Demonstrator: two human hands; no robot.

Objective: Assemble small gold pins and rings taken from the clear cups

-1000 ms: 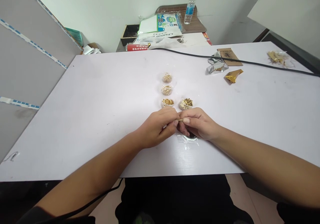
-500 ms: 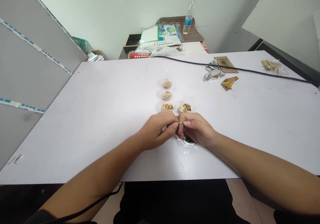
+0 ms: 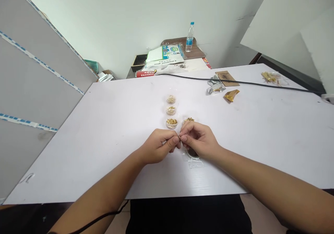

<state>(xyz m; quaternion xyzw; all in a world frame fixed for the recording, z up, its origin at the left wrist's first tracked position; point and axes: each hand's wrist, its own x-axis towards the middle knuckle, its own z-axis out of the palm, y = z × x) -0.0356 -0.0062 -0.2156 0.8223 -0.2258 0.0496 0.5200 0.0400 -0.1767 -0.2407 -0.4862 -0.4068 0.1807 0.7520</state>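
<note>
My left hand [image 3: 162, 145] is closed, thumb against forefinger, and its fingertips meet those of my right hand [image 3: 199, 140]. That right hand is also pinched. Between them is a small thin gold-coloured piece, nearly all covered by the fingertips. Just beyond my hands stands a clear cup of gold-coloured parts [image 3: 172, 123]. Behind it in a row are a second small cup [image 3: 171, 110] and a third cup [image 3: 171, 99] with pale gold pieces. Another heap of gold-coloured parts [image 3: 189, 119] and a dark round dish [image 3: 192, 153] are partly hidden by my right hand.
A black cable [image 3: 235, 82] crosses the far side of the white table [image 3: 91, 140]. Silver foil packets [image 3: 216, 89], a gold packet [image 3: 231, 95], brown card [image 3: 227, 78] and a clear bag [image 3: 272, 77] lie there. Beyond stands a water bottle [image 3: 190, 39]. A grey partition [image 3: 33, 73] rises at left.
The view has tilted up, so the table things sit lower in it. My right fingers have closed in to my left fingertips, covering the thin gold-coloured piece that showed between them.
</note>
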